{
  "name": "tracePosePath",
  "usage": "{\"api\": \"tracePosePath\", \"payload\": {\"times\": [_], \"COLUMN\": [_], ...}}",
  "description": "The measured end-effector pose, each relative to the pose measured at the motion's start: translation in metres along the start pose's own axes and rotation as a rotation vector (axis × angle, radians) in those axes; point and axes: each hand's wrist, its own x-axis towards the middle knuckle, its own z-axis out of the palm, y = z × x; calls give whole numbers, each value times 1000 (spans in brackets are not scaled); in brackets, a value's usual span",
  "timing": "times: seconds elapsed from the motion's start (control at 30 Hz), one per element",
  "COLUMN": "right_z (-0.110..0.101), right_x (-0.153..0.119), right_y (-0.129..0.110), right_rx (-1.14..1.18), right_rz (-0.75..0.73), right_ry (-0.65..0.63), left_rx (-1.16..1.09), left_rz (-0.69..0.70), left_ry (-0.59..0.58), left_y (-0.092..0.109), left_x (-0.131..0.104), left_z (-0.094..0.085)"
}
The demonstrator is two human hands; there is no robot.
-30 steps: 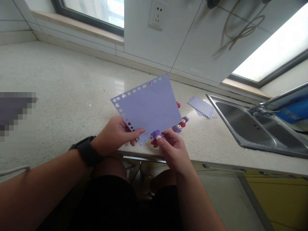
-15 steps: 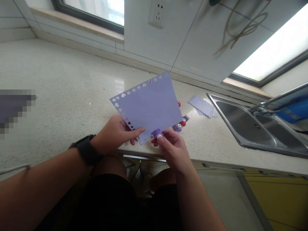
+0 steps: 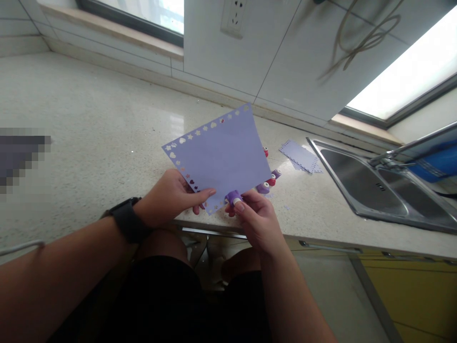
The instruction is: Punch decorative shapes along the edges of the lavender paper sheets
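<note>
A sheet of purple paper (image 3: 221, 157) is held tilted above the counter, with flower, heart and star holes along its upper-left, lower-left and part of its near edges. My left hand (image 3: 178, 193) pinches its lower-left edge, thumb on top and fingers beneath. In my right hand (image 3: 257, 214) is a purple craft punch (image 3: 233, 197), set on the paper's near edge with my thumb on its white button. Just beyond that hand, more small punches stand on the counter: a purple one (image 3: 263, 187), a red one (image 3: 272, 180) and others partly behind the sheet.
Further right lie several punched purple sheets (image 3: 302, 156) on the counter (image 3: 107, 119). A steel double sink (image 3: 357, 181) with a tap borders them. Small paper scraps (image 3: 287, 207) are scattered near the punches. The counter's front edge runs just under my hands; a tiled wall rises behind.
Almost nothing differs. Both hands, the paper and the punch keep their places, and the whole view has shifted very slightly.
</note>
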Motion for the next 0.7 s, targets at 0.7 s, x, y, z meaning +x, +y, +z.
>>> {"api": "tracePosePath", "payload": {"times": [0.7], "right_z": [-1], "right_x": [-2], "right_y": [-1], "right_rx": [24], "right_rz": [9], "right_ry": [7], "left_rx": [4], "left_rz": [9], "left_ry": [40], "left_y": [0], "left_x": [0], "left_z": [0]}}
